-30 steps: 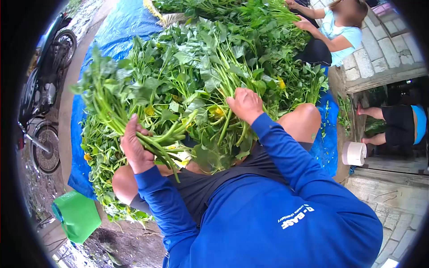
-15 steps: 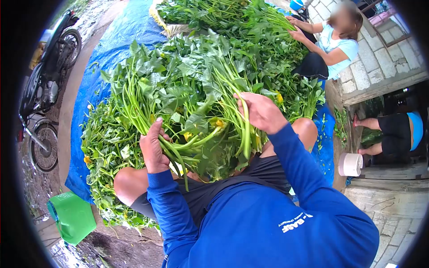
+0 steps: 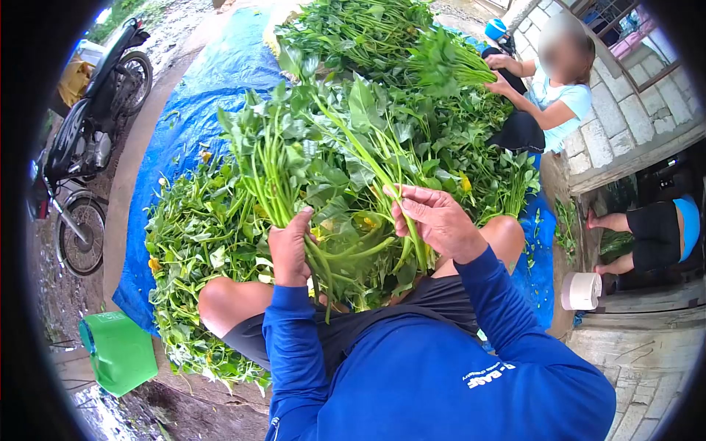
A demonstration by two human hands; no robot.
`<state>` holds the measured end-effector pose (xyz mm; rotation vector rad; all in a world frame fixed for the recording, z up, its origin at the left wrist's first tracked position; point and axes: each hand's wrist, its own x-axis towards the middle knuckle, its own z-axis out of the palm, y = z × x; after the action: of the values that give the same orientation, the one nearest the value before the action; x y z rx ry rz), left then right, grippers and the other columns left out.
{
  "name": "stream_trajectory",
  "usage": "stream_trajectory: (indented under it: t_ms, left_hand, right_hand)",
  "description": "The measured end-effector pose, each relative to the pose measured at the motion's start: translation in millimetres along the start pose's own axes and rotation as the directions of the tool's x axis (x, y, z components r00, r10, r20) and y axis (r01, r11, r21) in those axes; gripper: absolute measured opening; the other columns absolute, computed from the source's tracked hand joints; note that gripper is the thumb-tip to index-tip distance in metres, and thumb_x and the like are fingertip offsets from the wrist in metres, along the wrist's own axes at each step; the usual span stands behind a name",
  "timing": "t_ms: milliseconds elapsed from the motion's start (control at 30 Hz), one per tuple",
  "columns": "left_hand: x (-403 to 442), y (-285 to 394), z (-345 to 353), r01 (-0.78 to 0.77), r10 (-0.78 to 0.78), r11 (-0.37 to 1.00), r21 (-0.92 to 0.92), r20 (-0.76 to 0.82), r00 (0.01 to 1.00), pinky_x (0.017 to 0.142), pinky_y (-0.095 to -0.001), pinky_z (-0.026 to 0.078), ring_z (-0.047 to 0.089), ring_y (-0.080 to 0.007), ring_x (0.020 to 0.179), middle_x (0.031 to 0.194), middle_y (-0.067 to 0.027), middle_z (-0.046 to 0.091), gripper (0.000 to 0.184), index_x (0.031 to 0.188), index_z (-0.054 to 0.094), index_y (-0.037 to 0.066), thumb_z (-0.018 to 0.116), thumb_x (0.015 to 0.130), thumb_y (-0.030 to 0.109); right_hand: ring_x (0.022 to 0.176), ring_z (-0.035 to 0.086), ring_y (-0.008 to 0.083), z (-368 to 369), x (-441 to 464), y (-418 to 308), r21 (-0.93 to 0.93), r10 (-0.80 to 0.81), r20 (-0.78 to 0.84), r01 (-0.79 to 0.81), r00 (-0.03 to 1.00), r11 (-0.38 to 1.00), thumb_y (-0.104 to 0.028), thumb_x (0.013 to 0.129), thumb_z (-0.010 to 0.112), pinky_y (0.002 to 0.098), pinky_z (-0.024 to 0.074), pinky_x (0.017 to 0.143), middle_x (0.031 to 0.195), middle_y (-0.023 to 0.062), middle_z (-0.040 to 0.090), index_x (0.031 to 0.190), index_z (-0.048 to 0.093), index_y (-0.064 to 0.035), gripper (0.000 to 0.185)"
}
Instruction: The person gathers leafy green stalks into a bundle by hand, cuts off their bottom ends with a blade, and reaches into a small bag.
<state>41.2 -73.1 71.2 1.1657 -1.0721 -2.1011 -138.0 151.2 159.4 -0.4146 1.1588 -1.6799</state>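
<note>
A bunch of leafy green stems stands upright in my left hand, whose fingers wrap round the stalks. Over the right side of my lap, my right hand pinches a few long stems between thumb and fingers, their leaves pointing up and away. Both hands are above a large heap of leafy greens with some yellow leaves in it. The heap lies on a blue tarp and reaches my bare knees.
A co-worker at the upper right holds a bunch of greens. Another person is farther right, beyond a white roll-shaped object. A motorcycle stands left, with a green container below it.
My left hand has moved right with its bunch, which now stands more upright. My right hand has lifted from the heap and holds stems in a pinch. The co-worker's bunch has shifted slightly.
</note>
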Motion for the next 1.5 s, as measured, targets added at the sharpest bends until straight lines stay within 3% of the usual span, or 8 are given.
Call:
stream_trajectory:
  t_ms: [167, 467, 600, 700, 767, 1100, 1200, 1500]
  left_hand:
    - [-4, -15, 13, -0.064, 0.063, 0.997, 0.039, 0.015, 0.998, 0.046, -0.0273, 0.049, 0.058, -0.0107, 0.050, 0.068, 0.0015, 0.060, 0.024, 0.092, 0.067, 0.008, 0.087, 0.095, 0.023]
    - [-8, -27, 23, -0.054, 0.053, 0.997, 0.064, 0.011, 0.999, 0.049, -0.0290, 0.045, 0.058, -0.0105, 0.053, 0.069, 0.0001, 0.065, 0.021, 0.091, 0.071, 0.006, 0.087, 0.095, 0.019]
    - [-7, -31, 24, -0.052, 0.052, 0.998, 0.036, 0.008, 0.999, 0.050, -0.0282, 0.045, 0.057, -0.0103, 0.054, 0.072, 0.0008, 0.065, 0.017, 0.097, 0.070, 0.006, 0.085, 0.095, 0.014]
    - [-3, -36, 18, -0.052, 0.052, 0.998, 0.021, 0.016, 0.999, 0.051, -0.0278, 0.046, 0.057, -0.0102, 0.055, 0.075, 0.0010, 0.065, 0.017, 0.100, 0.070, 0.006, 0.085, 0.095, 0.012]
    - [-1, -40, 18, -0.071, 0.070, 0.997, 0.018, 0.009, 0.997, 0.050, -0.0277, 0.047, 0.058, -0.0104, 0.055, 0.076, 0.0001, 0.066, 0.020, 0.100, 0.069, 0.005, 0.086, 0.095, 0.014]
    - [6, -39, 19, -0.098, 0.097, 0.994, 0.056, 0.012, 0.995, 0.048, -0.0284, 0.050, 0.059, -0.0126, 0.052, 0.077, -0.0029, 0.066, 0.026, 0.101, 0.068, 0.004, 0.088, 0.093, 0.019]
    - [-3, -38, 20, -0.092, 0.092, 0.991, 0.101, 0.011, 0.996, 0.050, -0.0286, 0.050, 0.059, -0.0119, 0.054, 0.078, -0.0029, 0.066, 0.027, 0.102, 0.068, 0.004, 0.088, 0.093, 0.018]
    - [-2, -32, 28, -0.102, 0.102, 0.990, 0.098, -0.003, 0.995, 0.056, -0.0287, 0.047, 0.060, -0.0097, 0.061, 0.080, -0.0001, 0.070, 0.015, 0.100, 0.073, 0.004, 0.085, 0.094, 0.011]
  right_hand:
    - [0.097, 0.074, 0.0174, 12, 10, 15, -0.013, -0.002, -0.139, 0.000, 0.990, 1.000, -0.006, 0.107, 0.069, 0.0321, 0.0609, 0.083, 0.107, 0.0049, 0.075, 0.138, 0.069, -0.0013, 0.031]
    - [0.089, 0.069, 0.0161, 14, 38, 27, 0.286, 0.291, 0.141, -0.321, 0.946, 0.903, -0.025, 0.114, 0.061, 0.0354, 0.0609, 0.080, 0.106, 0.0051, 0.072, 0.142, 0.065, 0.0001, 0.037]
    - [0.083, 0.070, 0.0147, 25, 47, 39, 0.222, 0.330, 0.107, -0.346, 0.938, 0.912, -0.022, 0.111, 0.067, 0.0333, 0.0612, 0.077, 0.096, 0.0048, 0.072, 0.131, 0.071, -0.0006, 0.030]
    - [0.074, 0.068, 0.0129, 36, 41, 28, -0.036, 0.197, -0.032, -0.198, 0.980, 0.980, -0.019, 0.107, 0.073, 0.0310, 0.0608, 0.069, 0.093, 0.0052, 0.073, 0.120, 0.073, -0.0015, 0.022]
    - [0.071, 0.065, 0.0084, 31, 52, 15, -0.448, 0.028, -0.132, -0.085, 0.991, 0.890, -0.016, 0.100, 0.077, 0.0252, 0.0566, 0.063, 0.092, 0.0030, 0.073, 0.112, 0.073, -0.0024, 0.019]
    - [0.083, 0.067, 0.0103, 0, 77, -26, -0.670, -0.445, -0.210, 0.203, 0.870, 0.714, -0.017, 0.092, 0.080, 0.0284, 0.0551, 0.075, 0.093, 0.0050, 0.075, 0.106, 0.073, 0.0023, 0.025]
    - [0.078, 0.071, 0.0242, -16, 87, -29, -0.940, -0.628, -0.201, 0.033, 0.752, 0.341, -0.021, 0.085, 0.076, 0.0374, 0.0575, 0.077, 0.086, 0.0145, 0.075, 0.102, 0.074, 0.0016, 0.028]
    - [0.099, 0.072, 0.0386, -4, 78, -22, -0.994, -0.763, -0.086, -0.107, 0.640, 0.022, -0.016, 0.091, 0.074, 0.0478, 0.0581, 0.086, 0.103, 0.0178, 0.074, 0.104, 0.071, -0.0027, 0.019]
